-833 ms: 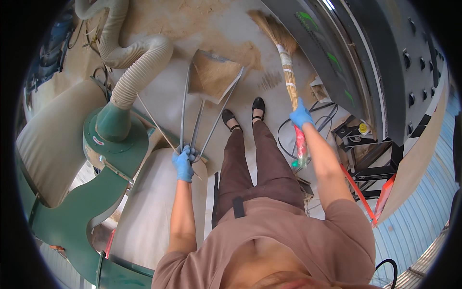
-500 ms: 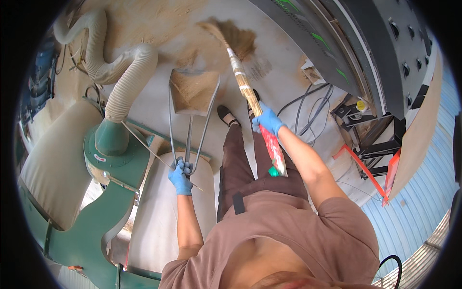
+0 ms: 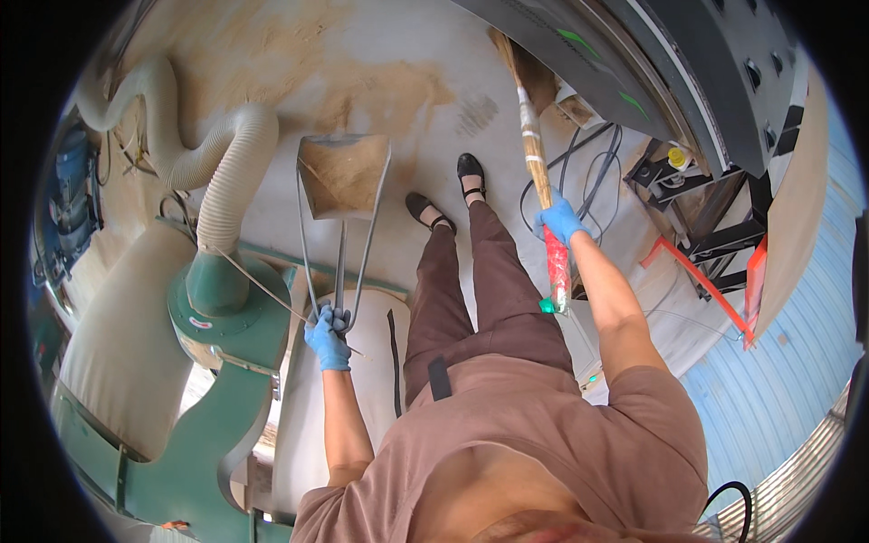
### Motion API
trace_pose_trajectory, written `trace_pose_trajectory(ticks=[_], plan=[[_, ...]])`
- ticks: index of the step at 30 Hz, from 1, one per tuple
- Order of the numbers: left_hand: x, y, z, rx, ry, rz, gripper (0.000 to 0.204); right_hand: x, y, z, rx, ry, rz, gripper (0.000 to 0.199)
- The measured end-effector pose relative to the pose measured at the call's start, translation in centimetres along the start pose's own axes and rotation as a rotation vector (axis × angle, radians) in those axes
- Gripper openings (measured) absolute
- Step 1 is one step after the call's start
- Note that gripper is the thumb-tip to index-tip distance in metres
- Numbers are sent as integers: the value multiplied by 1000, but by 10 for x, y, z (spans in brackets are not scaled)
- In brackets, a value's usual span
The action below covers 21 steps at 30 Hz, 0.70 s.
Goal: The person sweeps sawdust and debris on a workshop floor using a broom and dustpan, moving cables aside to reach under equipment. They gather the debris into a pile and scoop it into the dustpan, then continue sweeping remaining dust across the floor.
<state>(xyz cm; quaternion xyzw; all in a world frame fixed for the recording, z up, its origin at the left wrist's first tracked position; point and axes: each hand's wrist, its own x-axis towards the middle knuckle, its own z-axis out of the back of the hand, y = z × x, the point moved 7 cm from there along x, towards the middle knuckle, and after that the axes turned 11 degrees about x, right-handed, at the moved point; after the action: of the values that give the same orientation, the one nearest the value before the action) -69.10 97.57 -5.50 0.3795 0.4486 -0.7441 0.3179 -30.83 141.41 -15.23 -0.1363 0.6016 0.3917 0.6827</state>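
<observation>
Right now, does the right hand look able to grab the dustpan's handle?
Probably not as things stand: the right hand is closed around the broom, and the left hand occupies the dustpan's handle.

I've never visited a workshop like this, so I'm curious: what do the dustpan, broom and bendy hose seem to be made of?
Dustpan: probably bare sheet metal, judging by its thin, dull grey edges.
Broom: likely dried plant stalks, straw-coloured and bound; its red grip looks like glossy plastic wrap.
Hose: perhaps matte flexible plastic, pale and ribbed; I can't be sure.
</observation>
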Motion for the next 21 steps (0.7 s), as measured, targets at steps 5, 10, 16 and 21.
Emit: trace_pose_trajectory(ticks=[5, 10, 16, 21], plan=[[6, -11, -10, 3, 46, -12, 22, -74, -28, -6, 121, 19, 95, 79], [7, -29, -22, 94, 115, -53, 20, -182, -66, -12, 409, 46, -189, 89], [7, -41, -32, 186, 80, -100, 17, -227, -78, -3, 673, -36, -318, 85], [11, -45, -42, 168, 127, -98, 17, -211, -110, 2, 775, -150, -333, 51]])
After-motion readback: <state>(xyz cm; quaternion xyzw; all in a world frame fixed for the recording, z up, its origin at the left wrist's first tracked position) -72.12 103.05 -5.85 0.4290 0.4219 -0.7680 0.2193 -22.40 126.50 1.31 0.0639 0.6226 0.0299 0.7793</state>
